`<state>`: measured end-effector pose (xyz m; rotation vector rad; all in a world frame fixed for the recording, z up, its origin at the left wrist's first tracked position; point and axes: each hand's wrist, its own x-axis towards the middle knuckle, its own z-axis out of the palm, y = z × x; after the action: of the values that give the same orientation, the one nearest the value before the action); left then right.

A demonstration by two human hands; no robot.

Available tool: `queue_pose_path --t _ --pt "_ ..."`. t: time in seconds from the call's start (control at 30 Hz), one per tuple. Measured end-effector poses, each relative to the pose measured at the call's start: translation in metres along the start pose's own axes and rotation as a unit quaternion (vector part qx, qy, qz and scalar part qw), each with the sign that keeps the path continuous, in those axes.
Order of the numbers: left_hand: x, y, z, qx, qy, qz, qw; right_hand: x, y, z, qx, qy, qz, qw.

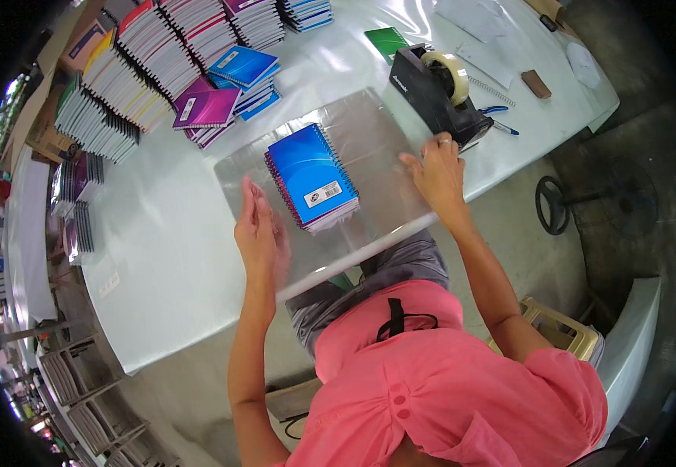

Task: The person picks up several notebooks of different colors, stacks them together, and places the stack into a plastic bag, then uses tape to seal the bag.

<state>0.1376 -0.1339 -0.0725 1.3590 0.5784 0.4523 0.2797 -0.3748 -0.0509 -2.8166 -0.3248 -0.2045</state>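
A blue spiral notebook (307, 167) lies on top of at least one purple-edged notebook, making a small stack. Beneath it a clear plastic sheet (381, 156) is spread flat, reaching the table's front edge. My left hand (257, 233) is at the sheet's left side, fingers stretched out, palm turned toward the stack. At the front end of a black tape dispenser (439, 101) is my right hand (440, 173). Its fingers are curled and the thumb sticks out to the left; whatever they pinch is too small to make out. A large tape roll (451, 78) sits in the dispenser.
Tall rows of spiral notebooks (163, 58) stand at the back left, with loose blue notebooks (244, 66) and purple ones (207, 107) before them. Right of the dispenser lie a blue pen (507, 128), a brown block (535, 84) and papers. Wrapped stacks (78, 183) sit far left.
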Motion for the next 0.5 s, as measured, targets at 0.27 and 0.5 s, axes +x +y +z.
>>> queue_pose_path --t 0.27,0.5 --pt "-0.005 0.001 -0.003 -0.01 -0.05 0.017 0.999 -0.005 0.017 0.001 0.171 -0.024 0.048 0.984" --pt "-0.01 0.013 0.002 -0.042 -0.058 0.002 0.997 -0.011 0.015 0.004 0.191 0.07 0.005 0.979"
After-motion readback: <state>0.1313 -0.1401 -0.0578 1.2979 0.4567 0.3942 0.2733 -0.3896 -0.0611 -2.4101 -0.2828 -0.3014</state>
